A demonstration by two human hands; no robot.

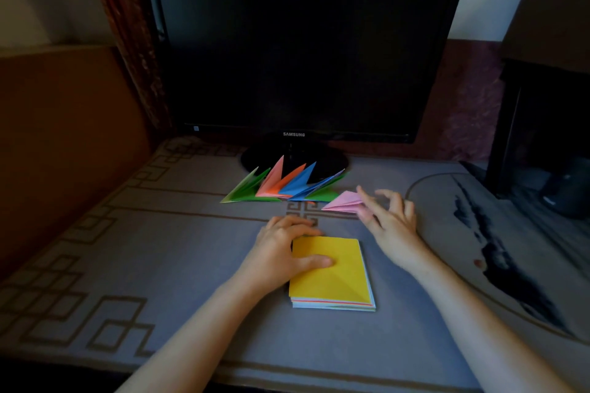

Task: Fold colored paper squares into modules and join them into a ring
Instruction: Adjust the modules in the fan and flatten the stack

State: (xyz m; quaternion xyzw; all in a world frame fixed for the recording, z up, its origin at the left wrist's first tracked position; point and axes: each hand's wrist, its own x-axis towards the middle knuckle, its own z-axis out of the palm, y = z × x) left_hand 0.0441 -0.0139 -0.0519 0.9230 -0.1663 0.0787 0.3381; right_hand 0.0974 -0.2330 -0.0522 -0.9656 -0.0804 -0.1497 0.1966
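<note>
1. Here a grey cloth with brown key-pattern lines covers the table, in a dim room with a curtain at far left
2. A dark monitor stands at the back and a black box fills the right edge
3. Green, pink, orange and blue modules lie fanned before the monitor's foot
4. The paper stack, yellow on top, lies in the middle; the left hand lays its thumb on it, fingers bent over the far left corner
5. The right hand spreads its fingers, index and thumb either side of a pink module; blur hides any pinch
</note>
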